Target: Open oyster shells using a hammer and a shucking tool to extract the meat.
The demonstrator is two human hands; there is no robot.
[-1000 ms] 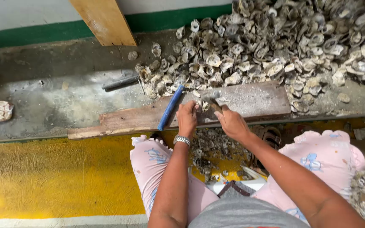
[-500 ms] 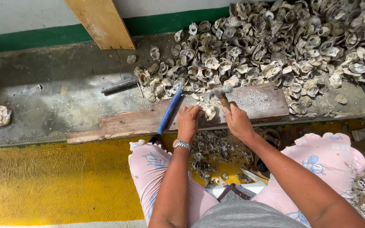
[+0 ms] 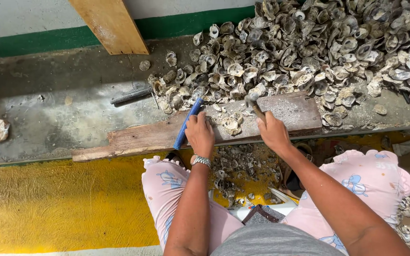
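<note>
My left hand [image 3: 200,134] grips a blue-handled tool [image 3: 188,123] that slants across the near edge of a worn wooden plank [image 3: 288,110]. My right hand [image 3: 273,132] is closed around a small hammer [image 3: 254,105] whose head is raised over the plank. An oyster shell [image 3: 230,125] lies on the plank between both hands, close to the left fingers. A silver watch [image 3: 201,161] is on my left wrist.
A big heap of oyster shells [image 3: 319,52] fills the concrete ledge behind the plank. A wooden board [image 3: 110,23] leans at the back, with a dark metal rod [image 3: 130,96] below it. Broken shell bits [image 3: 238,166] lie between my knees; the floor is yellow [image 3: 48,204].
The hammer in my right hand has lifted up and away from the shell on the plank. My left hand stays by the shell with the blue tool.
</note>
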